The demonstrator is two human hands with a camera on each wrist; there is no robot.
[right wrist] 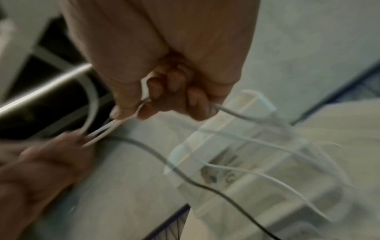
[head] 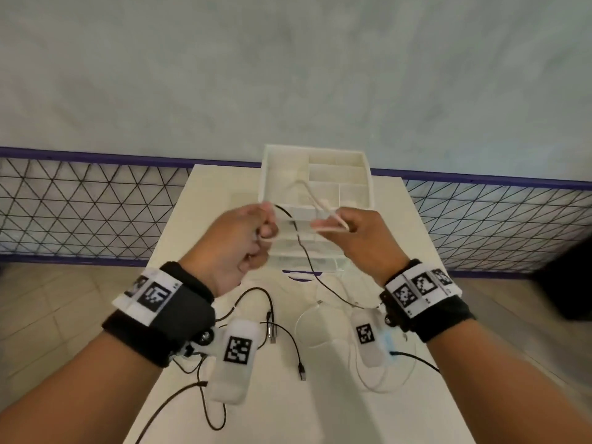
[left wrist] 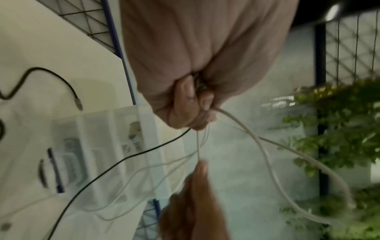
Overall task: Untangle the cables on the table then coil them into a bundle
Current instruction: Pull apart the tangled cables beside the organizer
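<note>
Two hands were up over the bench (head: 416, 219) in the head view, and both were busy. The left hand (head: 235, 243) was fisted round a white cable (head: 306, 187) and a black cable (head: 302, 251); the right hand (head: 362, 241) pinched the white cable's folded loop between thumb and fingers. That white strand ran mostly crosswise between the hands, with one loop reaching away over the white divided tray (head: 365, 161). The black cable dropped from the left fist toward the person and trailed across the bench, its plug ends lying near the front. Wristbands (head: 153, 296) carried square black-and-white coded markers; no readable words.

From the left wrist view, the left hand (left wrist: 191, 105) had its fingers curled tight on the bundle. White cable (left wrist: 267, 155) fanned out downward and to the right, black cable (left wrist: 123, 160) slanting down-left over the bench (left wrist: 30, 40). The right hand (left wrist: 195, 203) came in blurred from below, fingertip at a thin white strand.

From the right wrist view, blurry: the right hand (right wrist: 164, 97) gripped the white cable (right wrist: 92, 97), which arched over to the left hand (right wrist: 41, 170). The black cable (right wrist: 185, 175) ran diagonally beneath.
</note>
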